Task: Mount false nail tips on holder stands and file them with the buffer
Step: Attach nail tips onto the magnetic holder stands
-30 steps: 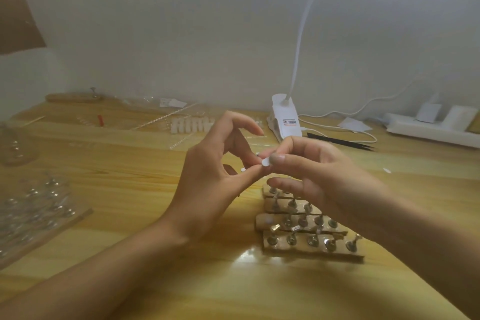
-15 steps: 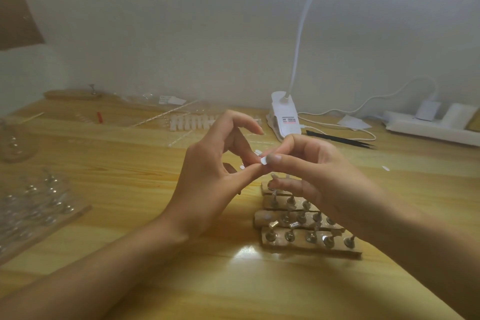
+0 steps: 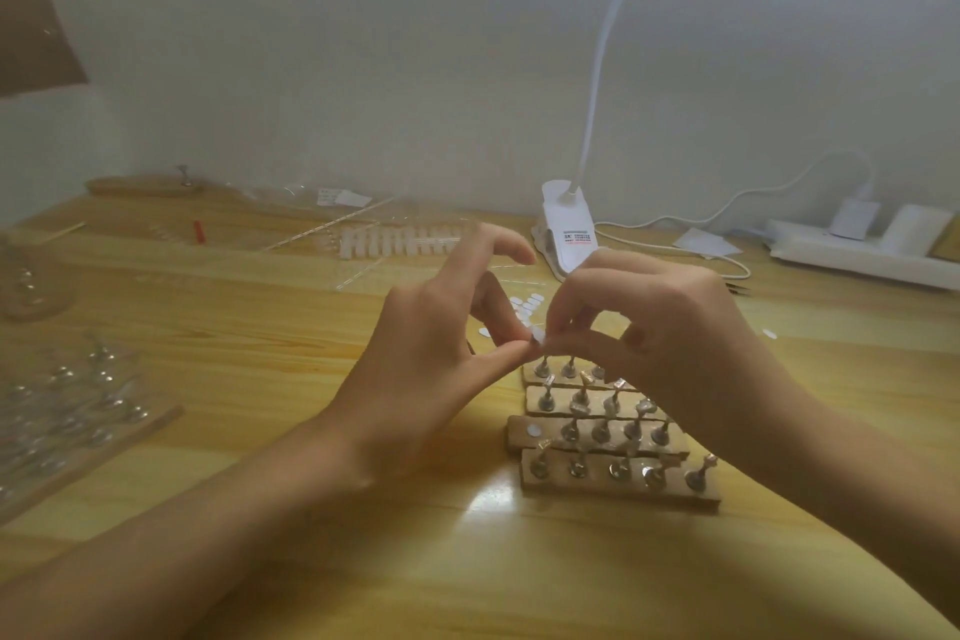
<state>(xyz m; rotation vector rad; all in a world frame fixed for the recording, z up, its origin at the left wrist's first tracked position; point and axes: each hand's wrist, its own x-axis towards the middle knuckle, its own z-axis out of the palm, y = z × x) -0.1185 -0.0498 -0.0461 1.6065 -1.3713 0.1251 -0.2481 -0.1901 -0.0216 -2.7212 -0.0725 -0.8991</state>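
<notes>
My left hand point(image 3: 431, 359) and my right hand point(image 3: 660, 343) meet fingertip to fingertip over the table. Both pinch one small white piece point(image 3: 536, 337) between thumb and finger; whether it is a nail tip or a sticky pad I cannot tell. Directly below stand several wooden holder bars point(image 3: 618, 483) with rows of small metal stands. My right hand covers the far right ends of the back bars. One white dot point(image 3: 533, 429) sits on the third bar's left end. A strip of white nail tips point(image 3: 400, 240) lies further back.
A white clip lamp point(image 3: 569, 234) stands behind my hands, its cable running right to a power strip point(image 3: 857, 250). Small white pads point(image 3: 524, 304) lie behind my left fingers. Clear plastic trays with metal stands point(image 3: 67, 411) lie at the left. A red item point(image 3: 198, 230) lies far left.
Both hands have sunk a little toward the holder bars, still pinching the white piece. My right fingers have curled further over it.
</notes>
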